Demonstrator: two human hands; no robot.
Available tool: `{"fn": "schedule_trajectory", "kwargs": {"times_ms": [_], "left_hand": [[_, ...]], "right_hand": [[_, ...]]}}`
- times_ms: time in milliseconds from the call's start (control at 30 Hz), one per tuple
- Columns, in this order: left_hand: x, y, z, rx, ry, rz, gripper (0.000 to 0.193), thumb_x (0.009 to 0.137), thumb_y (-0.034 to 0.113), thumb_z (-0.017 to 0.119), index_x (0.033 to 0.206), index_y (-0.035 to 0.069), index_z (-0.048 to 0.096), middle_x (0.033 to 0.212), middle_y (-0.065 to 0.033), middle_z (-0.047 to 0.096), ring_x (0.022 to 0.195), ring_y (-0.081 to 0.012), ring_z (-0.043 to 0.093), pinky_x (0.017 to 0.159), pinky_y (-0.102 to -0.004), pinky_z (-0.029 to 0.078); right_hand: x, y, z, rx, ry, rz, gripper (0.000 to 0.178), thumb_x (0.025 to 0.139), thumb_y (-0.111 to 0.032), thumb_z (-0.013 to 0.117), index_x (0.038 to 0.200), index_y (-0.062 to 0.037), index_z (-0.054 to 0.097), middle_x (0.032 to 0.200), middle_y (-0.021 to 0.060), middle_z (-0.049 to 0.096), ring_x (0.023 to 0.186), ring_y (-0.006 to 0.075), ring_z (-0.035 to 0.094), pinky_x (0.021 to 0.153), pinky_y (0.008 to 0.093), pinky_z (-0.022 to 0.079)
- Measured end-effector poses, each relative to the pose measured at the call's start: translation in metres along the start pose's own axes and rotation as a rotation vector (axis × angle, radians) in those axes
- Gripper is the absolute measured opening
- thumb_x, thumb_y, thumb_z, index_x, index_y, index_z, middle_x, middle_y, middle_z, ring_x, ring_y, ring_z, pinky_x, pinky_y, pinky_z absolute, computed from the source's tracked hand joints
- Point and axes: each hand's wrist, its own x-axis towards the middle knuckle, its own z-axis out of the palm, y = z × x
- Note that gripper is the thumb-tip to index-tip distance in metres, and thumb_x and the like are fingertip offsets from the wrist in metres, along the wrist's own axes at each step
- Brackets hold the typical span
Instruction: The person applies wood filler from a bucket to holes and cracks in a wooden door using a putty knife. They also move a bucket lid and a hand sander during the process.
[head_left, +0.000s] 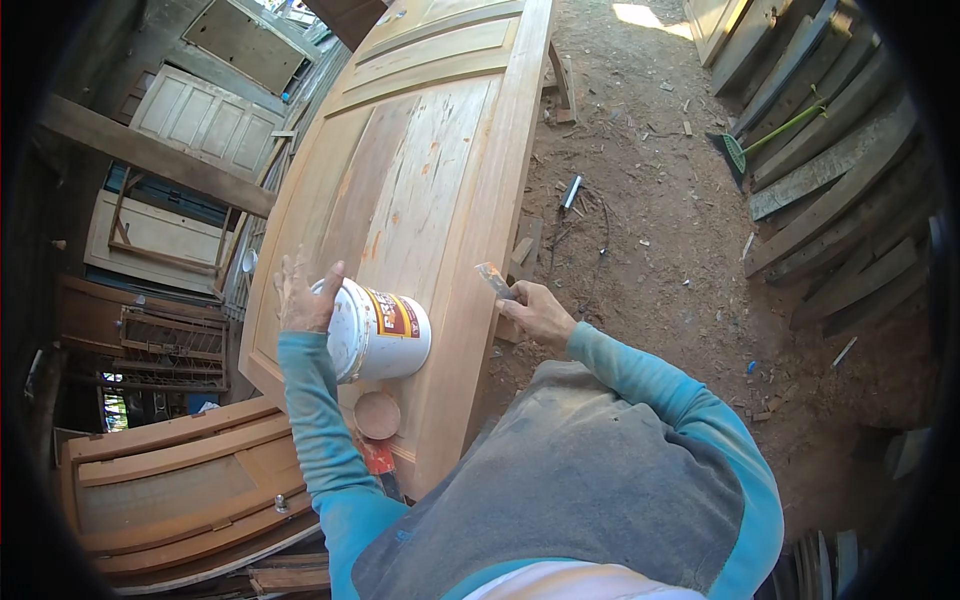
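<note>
My left hand (305, 292) is open with its fingers spread, at the lid side of a white plastic bucket (405, 350). The thumb lies at the lid's rim; whether it presses on it I cannot tell. The bucket, with a yellow and brown label, is on a pale wooden door panel (440, 130). In my right hand (540, 315) is a putty knife (491, 279), its blade smeared with orange, over the panel's right edge. A round brownish disc or shallow dish (377, 415) sits nearer me, beside a red flat tool (377, 457) partly covered by my left sleeve.
Orange-brown filler marks dot the panel's boards. Another wooden door (180, 480) lies at lower left, and white doors (205, 120) lean at far left. Planks (850, 150) lean along the right, near a green broom (735, 152). Wood scraps litter the dirt floor (650, 220).
</note>
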Motion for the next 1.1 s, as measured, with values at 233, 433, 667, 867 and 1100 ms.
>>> {"fn": "schedule_trajectory", "kwargs": {"times_ms": [233,433,667,867,1100], "left_hand": [[-0.014,-0.006,0.037,0.142,-0.111,-0.078,0.101,0.085,0.075,0.066,0.163,0.017,0.038,0.169,-0.0253,0.028,0.158,-0.0457,0.019,0.125,-0.0623,0.017],[0.006,-0.014,-0.002,-0.042,0.250,-0.070,0.108,0.082,0.083,0.062,0.164,0.017,0.037,0.171,-0.0229,0.026,0.160,-0.0437,0.017,0.120,-0.0744,0.009],[-0.019,-0.064,0.011,0.055,0.093,-0.410,0.112,0.084,0.088,0.053,0.166,0.014,0.032,0.169,-0.0274,0.026,0.159,-0.0440,0.016,0.128,-0.0543,0.011],[-0.018,-0.136,0.029,-0.220,-0.010,-0.290,0.117,0.088,0.091,0.042,0.163,0.001,0.031,0.167,-0.0293,0.029,0.158,-0.0428,0.022,0.130,-0.0471,0.013],[-0.018,-0.095,-0.056,-0.118,0.368,-0.180,0.103,0.096,0.084,0.037,0.161,0.004,0.038,0.164,-0.0311,0.035,0.156,-0.0462,0.024,0.129,-0.0498,0.018]], "right_hand": [[-0.008,-0.003,-0.026,0.030,0.003,0.056,0.029,0.102,-0.028,0.067,0.105,0.0005,0.061,0.074,-0.0003,0.056,0.059,0.0091,0.056,0.050,0.0283,0.045],[-0.012,0.014,-0.049,-0.058,0.014,0.061,0.030,0.101,-0.029,0.068,0.109,-0.0008,0.063,0.074,0.0001,0.058,0.058,0.0090,0.056,0.048,0.0273,0.043],[-0.016,0.016,-0.059,-0.093,-0.006,0.128,0.030,0.100,-0.030,0.069,0.109,-0.0015,0.063,0.073,0.0001,0.060,0.057,0.0087,0.055,0.046,0.0272,0.042],[-0.013,0.030,-0.058,-0.109,-0.015,0.122,0.030,0.101,-0.031,0.068,0.107,-0.0024,0.063,0.071,-0.0003,0.058,0.054,0.0092,0.053,0.045,0.0283,0.041],[-0.023,0.014,-0.037,-0.184,-0.068,0.096,0.031,0.101,-0.033,0.068,0.107,-0.0028,0.063,0.070,0.0005,0.057,0.054,0.0097,0.053,0.044,0.0285,0.041]]}}
